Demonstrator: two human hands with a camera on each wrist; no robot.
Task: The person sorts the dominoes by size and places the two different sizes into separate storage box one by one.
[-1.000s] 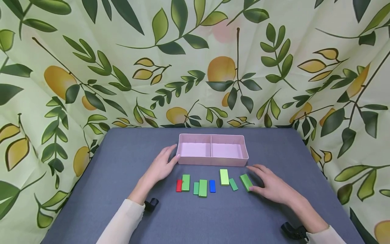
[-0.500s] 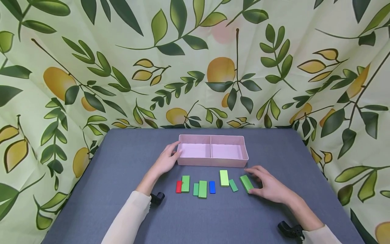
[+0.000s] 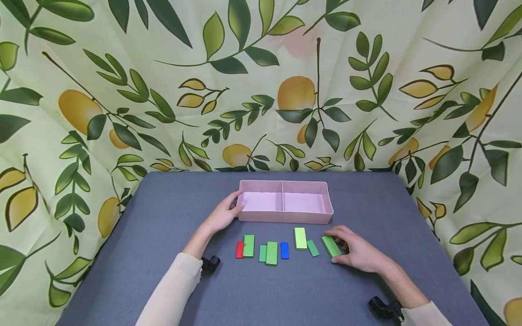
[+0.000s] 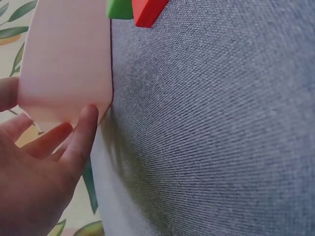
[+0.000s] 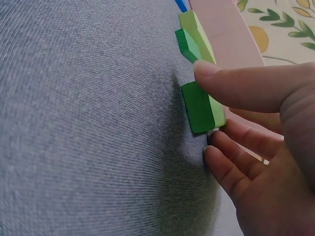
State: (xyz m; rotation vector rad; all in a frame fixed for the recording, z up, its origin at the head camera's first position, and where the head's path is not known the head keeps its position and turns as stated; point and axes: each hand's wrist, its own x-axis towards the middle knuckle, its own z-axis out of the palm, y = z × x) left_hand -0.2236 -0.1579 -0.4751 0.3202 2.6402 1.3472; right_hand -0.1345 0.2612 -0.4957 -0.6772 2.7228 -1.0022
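Observation:
In the head view, my left hand (image 3: 222, 213) touches the left end of a pink two-compartment box (image 3: 285, 217). Its fingers lie fairly straight against that end, as the left wrist view also shows. On the table, my right hand (image 3: 360, 251) pinches a green block (image 3: 331, 246) between thumb and fingers, at its near and far ends. The right wrist view shows the thumb over one edge of this block. To its left lie a small dark green block (image 3: 312, 248) and a light green block (image 3: 300, 238).
Farther left are a blue block (image 3: 284, 250), a green block (image 3: 271, 253), a small teal-green block (image 3: 263, 253), another green block (image 3: 248, 246) and a red block (image 3: 239, 250). A grey cloth covers the table (image 3: 183, 190). A leaf-patterned curtain (image 3: 253, 40) hangs behind.
My left hand has moved slightly right and up, onto the box's end. My right fingers have closed in on the rightmost green block. The blocks stay put.

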